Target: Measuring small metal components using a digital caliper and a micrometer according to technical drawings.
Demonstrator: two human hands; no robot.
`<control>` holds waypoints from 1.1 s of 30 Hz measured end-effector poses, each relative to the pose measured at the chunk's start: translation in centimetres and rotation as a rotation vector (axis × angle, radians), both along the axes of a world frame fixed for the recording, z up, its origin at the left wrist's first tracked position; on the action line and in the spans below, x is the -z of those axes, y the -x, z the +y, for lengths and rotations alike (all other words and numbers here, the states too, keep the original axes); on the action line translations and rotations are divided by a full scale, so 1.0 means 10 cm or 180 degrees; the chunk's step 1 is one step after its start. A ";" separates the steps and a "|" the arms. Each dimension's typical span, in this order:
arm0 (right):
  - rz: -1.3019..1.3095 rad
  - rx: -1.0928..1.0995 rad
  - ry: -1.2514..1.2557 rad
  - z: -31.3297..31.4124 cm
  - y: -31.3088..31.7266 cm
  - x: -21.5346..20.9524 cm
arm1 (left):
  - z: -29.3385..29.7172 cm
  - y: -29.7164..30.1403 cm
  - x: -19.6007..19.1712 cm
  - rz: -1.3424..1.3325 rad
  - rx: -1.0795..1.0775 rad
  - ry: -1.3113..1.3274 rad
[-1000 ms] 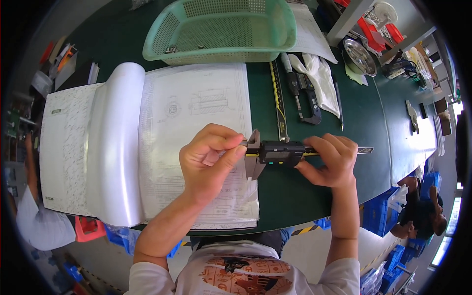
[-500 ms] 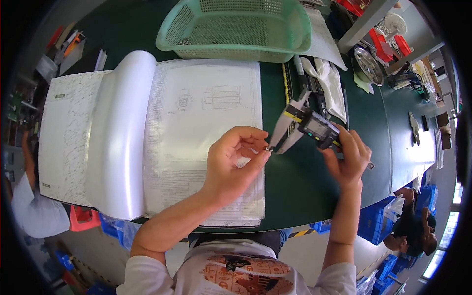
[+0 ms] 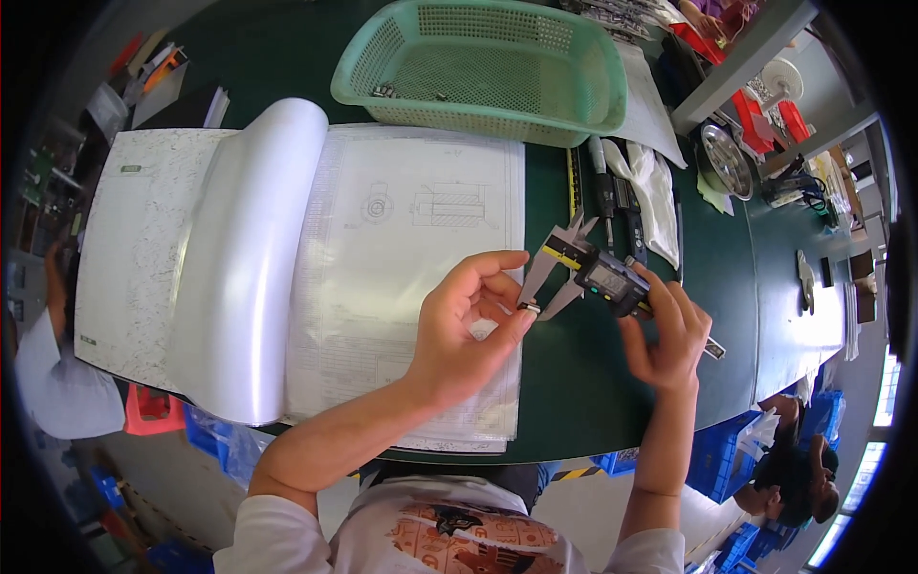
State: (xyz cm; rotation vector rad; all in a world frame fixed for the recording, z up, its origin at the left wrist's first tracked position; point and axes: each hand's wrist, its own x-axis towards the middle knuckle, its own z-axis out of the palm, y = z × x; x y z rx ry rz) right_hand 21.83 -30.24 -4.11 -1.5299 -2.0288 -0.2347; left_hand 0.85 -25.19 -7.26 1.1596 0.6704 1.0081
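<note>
Between thumb and fingers, my left hand (image 3: 470,320) pinches a small shiny metal part (image 3: 529,307) over the right edge of the drawing. My right hand (image 3: 666,330) grips a digital caliper (image 3: 607,275) by its body, with the display facing up. The caliper's jaws are spread and point down toward my left fingertips. One jaw tip is right at the metal part; whether it touches cannot be made out. Beneath my left hand lies a sheet with a technical drawing (image 3: 411,239) in a clear sleeve.
A green plastic basket (image 3: 478,122) with a few small metal parts stands at the back. Left lies a curled-over clear page (image 3: 244,258). White gloves (image 3: 654,196) and dark tools lie right of the drawing. A metal bowl (image 3: 727,161) is farther right. Other people are at both sides.
The view has shifted slightly, so the basket and drawing sit lower and farther right. The caliper's jaws have come closer around the small part; both hands keep their grip.
</note>
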 end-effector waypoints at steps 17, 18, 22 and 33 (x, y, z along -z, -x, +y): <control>-0.0217 -0.0092 0.0166 0.05 0.08 0.09 | 0.07 0.02 -0.03 -0.0073 -0.0266 0.0305; -0.0248 -0.0100 0.0195 0.05 0.09 0.09 | 0.07 0.02 -0.03 -0.0060 -0.0324 0.0290; -0.0147 -0.0144 0.0241 0.05 0.06 0.12 | 0.06 0.00 -0.04 -0.0070 -0.0324 0.0508; 0.0043 -0.0288 0.0224 0.08 0.09 0.14 | 0.05 0.02 -0.01 -0.0115 -0.0338 0.0414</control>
